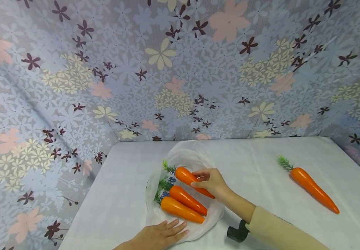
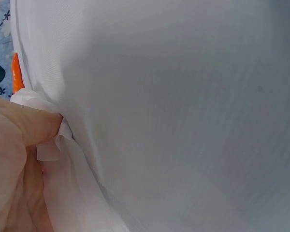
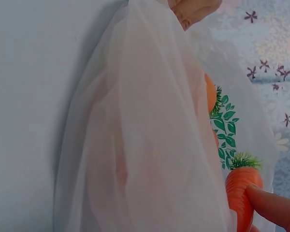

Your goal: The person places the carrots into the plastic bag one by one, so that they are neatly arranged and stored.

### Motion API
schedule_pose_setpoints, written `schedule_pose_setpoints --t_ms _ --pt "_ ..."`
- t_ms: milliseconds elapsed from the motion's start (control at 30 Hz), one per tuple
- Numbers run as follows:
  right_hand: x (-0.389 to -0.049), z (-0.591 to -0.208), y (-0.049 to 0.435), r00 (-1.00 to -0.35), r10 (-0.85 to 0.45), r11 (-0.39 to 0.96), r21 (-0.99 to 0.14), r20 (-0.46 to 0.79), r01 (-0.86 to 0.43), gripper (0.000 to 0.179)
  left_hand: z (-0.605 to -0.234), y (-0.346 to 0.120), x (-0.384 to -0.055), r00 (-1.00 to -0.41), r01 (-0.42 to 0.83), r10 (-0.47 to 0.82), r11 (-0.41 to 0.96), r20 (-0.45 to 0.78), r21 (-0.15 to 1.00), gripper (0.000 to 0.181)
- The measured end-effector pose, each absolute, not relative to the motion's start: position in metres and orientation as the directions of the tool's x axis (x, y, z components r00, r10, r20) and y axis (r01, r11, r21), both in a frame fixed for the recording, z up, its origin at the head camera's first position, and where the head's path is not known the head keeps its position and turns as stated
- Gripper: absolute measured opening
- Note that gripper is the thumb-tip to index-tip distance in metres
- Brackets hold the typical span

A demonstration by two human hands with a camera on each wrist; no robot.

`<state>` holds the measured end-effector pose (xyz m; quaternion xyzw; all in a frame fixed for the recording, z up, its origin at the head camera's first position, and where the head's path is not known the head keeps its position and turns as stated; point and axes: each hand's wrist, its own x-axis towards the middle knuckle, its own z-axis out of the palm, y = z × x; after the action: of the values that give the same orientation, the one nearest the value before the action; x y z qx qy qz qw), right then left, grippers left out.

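A thin white plastic bag [image 1: 183,154] with printed blue lettering and green leaves lies spread on the table. Two orange carrots [image 1: 180,210] with green tops rest side by side on it. Above them my right hand [image 1: 209,182] holds a third carrot [image 1: 184,175] between thumb and fingers; the right wrist view shows the thumb on this carrot [image 3: 239,193] near its leafy end. At the bag's near edge is my left hand [image 1: 156,236], fingers stretched over the plastic. In the left wrist view, my left hand [image 2: 24,140] pinches a fold of the bag [image 2: 77,193].
Another carrot [image 1: 314,189] lies on the right side of the white-covered table [image 1: 255,156]. A black device [image 1: 238,232] sits at my right wrist. Flower-patterned cloth [image 1: 180,86] rises behind the table and along its sides.
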<state>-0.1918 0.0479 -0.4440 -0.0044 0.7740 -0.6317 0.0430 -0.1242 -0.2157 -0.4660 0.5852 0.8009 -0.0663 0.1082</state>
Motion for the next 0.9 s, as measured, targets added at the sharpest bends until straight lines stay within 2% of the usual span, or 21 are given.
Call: schedule_pose_setpoints --t_ms 333,667,900 --pt "-0.189 -0.45 0.044 -0.996 -0.056 0.224 -0.973 -0.072 0.058 0.032 -0.465 -0.216 -0.124 -0.29 0.954 0.929 0.301 -0.229 0.01 0.069" --pt "-0.186 -0.454 0.046 -0.996 -0.084 0.255 -0.967 -0.03 0.007 0.033 -0.468 -0.216 -0.124 -0.285 0.955 0.936 0.295 -0.206 0.017 0.069" --pt "-0.184 -0.458 0.043 -0.996 -0.081 0.267 -0.964 -0.027 0.005 0.033 -0.468 -0.217 -0.124 -0.294 0.949 0.934 0.31 -0.202 0.052 0.07"
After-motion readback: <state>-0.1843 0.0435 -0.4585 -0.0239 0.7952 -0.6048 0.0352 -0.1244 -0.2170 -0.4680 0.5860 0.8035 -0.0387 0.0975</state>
